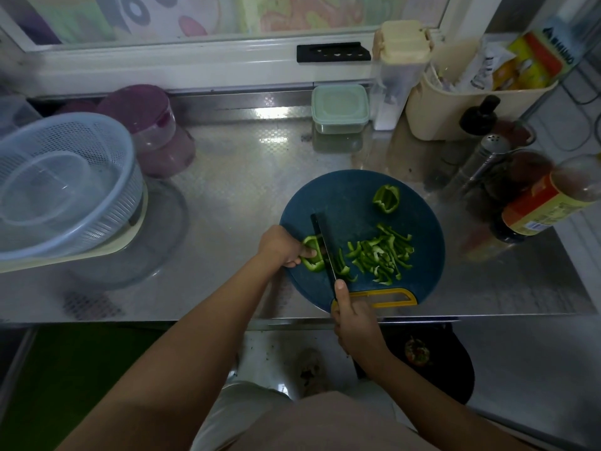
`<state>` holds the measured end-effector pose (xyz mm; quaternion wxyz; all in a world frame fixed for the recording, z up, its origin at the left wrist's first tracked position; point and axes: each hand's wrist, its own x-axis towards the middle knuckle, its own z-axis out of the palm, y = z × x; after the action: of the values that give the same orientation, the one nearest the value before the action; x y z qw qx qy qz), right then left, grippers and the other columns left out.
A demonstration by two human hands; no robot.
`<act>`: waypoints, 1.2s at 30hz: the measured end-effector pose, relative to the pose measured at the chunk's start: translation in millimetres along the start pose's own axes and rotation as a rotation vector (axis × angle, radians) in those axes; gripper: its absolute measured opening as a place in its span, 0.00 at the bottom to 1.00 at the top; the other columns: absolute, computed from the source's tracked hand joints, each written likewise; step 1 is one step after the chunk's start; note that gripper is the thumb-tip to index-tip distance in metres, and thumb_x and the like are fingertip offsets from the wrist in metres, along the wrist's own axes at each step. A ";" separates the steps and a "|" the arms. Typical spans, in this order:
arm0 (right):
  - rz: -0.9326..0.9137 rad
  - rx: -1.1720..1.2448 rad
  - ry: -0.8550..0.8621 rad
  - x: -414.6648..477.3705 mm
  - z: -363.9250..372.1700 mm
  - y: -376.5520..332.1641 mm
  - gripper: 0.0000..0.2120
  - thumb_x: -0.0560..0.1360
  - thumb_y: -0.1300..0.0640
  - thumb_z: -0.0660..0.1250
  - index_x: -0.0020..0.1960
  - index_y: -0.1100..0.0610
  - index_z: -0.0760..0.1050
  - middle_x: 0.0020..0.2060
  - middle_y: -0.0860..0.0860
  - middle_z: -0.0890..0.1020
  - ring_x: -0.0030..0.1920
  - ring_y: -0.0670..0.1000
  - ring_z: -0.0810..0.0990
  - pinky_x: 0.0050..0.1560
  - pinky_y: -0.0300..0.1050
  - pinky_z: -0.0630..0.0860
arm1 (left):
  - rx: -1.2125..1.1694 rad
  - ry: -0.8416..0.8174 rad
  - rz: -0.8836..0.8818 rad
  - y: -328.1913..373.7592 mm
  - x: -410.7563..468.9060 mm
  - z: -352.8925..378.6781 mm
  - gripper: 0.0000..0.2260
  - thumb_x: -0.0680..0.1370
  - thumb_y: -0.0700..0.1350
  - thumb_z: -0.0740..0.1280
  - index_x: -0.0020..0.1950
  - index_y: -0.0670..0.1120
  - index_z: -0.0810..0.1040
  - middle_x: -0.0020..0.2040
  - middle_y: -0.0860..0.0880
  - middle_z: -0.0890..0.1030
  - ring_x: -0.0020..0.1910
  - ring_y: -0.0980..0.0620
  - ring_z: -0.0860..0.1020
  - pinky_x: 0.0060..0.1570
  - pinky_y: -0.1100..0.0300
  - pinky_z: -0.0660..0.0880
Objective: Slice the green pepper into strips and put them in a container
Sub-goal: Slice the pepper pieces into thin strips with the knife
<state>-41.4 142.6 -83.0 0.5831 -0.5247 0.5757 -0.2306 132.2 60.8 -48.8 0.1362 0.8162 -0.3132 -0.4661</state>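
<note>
A round dark blue cutting board [351, 196] with a yellow handle lies on the steel counter. My left hand [281, 247] holds a piece of green pepper [313, 255] down on the board's left side. In my right hand [353, 320] is the handle of a black knife [325, 245], whose blade stands against the pepper's right edge. A pile of several green strips [380, 253] lies to the right of the blade. Another pepper piece [386, 198] rests at the far side of the board. A clear container [42, 187] sits inside a white colander [97, 148] at the left.
A lidded square box [340, 107] stands at the back of the steel counter [234, 190]. Purple-lidded tubs [153, 125] are at the back left. Bottles [546, 203], a shaker [487, 154] and a beige bin [455, 105] crowd the right. A dark bin [448, 362] sits on the floor.
</note>
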 end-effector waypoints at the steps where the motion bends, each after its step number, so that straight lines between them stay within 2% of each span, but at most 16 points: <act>1: 0.007 0.000 0.003 0.1 0.4 -0.9 0.32 0.75 0.35 0.53 0.18 0.51 0.59 0.16 0.44 0.63 0.19 0.43 0.63 0.29 0.40 0.57 | 0.003 0.003 0.003 -0.5 0.3 0.1 0.13 0.67 0.46 0.77 0.33 0.42 0.76 0.30 0.47 0.77 0.26 0.54 0.74 0.30 0.64 0.74; 8: 0.053 -0.075 0.006 3.6 -3.5 -5.4 0.31 0.77 0.37 0.52 0.21 0.51 0.55 0.15 0.46 0.61 0.21 0.46 0.62 0.29 0.42 0.58 | 0.059 0.014 0.034 -0.5 1.6 0.7 0.13 0.68 0.47 0.77 0.33 0.42 0.76 0.30 0.47 0.77 0.26 0.54 0.74 0.33 0.63 0.74; 14: 0.124 -0.057 -0.023 7.6 -4.2 -11.7 0.35 0.76 0.35 0.51 0.16 0.54 0.59 0.14 0.45 0.62 0.21 0.44 0.62 0.28 0.42 0.57 | 0.126 0.001 0.070 -0.2 2.5 0.7 0.13 0.69 0.48 0.76 0.33 0.42 0.77 0.29 0.48 0.76 0.26 0.54 0.73 0.36 0.61 0.73; 18: 0.168 -0.091 -0.058 13.3 -8.2 -14.7 0.30 0.76 0.33 0.51 0.24 0.52 0.56 0.18 0.46 0.60 0.22 0.48 0.60 0.29 0.43 0.55 | 0.159 -0.002 0.081 -0.7 4.1 0.2 0.14 0.69 0.49 0.76 0.32 0.42 0.77 0.29 0.48 0.76 0.26 0.55 0.73 0.34 0.62 0.72; 24: 0.223 -0.108 -0.055 13.0 -6.5 -18.4 0.30 0.76 0.33 0.51 0.26 0.54 0.57 0.21 0.49 0.61 0.23 0.49 0.60 0.28 0.42 0.55 | 0.140 0.014 0.106 -2.1 5.3 0.4 0.13 0.68 0.48 0.76 0.37 0.39 0.80 0.31 0.47 0.78 0.27 0.53 0.74 0.43 0.59 0.76; 27: 0.247 -0.121 -0.053 14.6 -2.2 -18.9 0.30 0.75 0.32 0.50 0.27 0.55 0.58 0.23 0.51 0.63 0.24 0.50 0.62 0.28 0.42 0.56 | 0.133 0.015 0.121 -3.4 4.8 0.9 0.13 0.68 0.48 0.76 0.35 0.40 0.79 0.30 0.47 0.77 0.27 0.53 0.73 0.42 0.59 0.76; 31: 0.292 -0.126 -0.043 16.0 7.6 -17.7 0.30 0.73 0.30 0.48 0.28 0.55 0.60 0.25 0.52 0.65 0.26 0.51 0.64 0.30 0.41 0.57 | 0.132 0.040 0.133 -4.5 3.3 0.8 0.12 0.67 0.48 0.77 0.32 0.42 0.78 0.27 0.49 0.77 0.25 0.55 0.73 0.34 0.61 0.73; 34: 0.274 -0.143 -0.020 20.2 13.3 -25.3 0.29 0.76 0.33 0.49 0.30 0.57 0.62 0.27 0.53 0.68 0.29 0.53 0.69 0.34 0.45 0.64 | 0.122 0.035 0.134 -3.8 3.3 0.1 0.12 0.67 0.47 0.77 0.32 0.42 0.78 0.27 0.49 0.77 0.25 0.55 0.73 0.39 0.60 0.75; 36: 0.253 -0.176 -0.002 25.4 15.9 -36.8 0.29 0.78 0.36 0.48 0.34 0.59 0.66 0.31 0.55 0.73 0.35 0.56 0.73 0.39 0.46 0.67 | 0.127 0.021 0.129 -3.4 3.8 -0.7 0.12 0.67 0.47 0.77 0.31 0.43 0.77 0.27 0.49 0.77 0.25 0.55 0.73 0.39 0.60 0.75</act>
<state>-8.6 113.3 -65.0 0.5598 -0.4974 0.6546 -0.1033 135.4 61.0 -52.8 0.1173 0.8061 -0.3926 -0.4269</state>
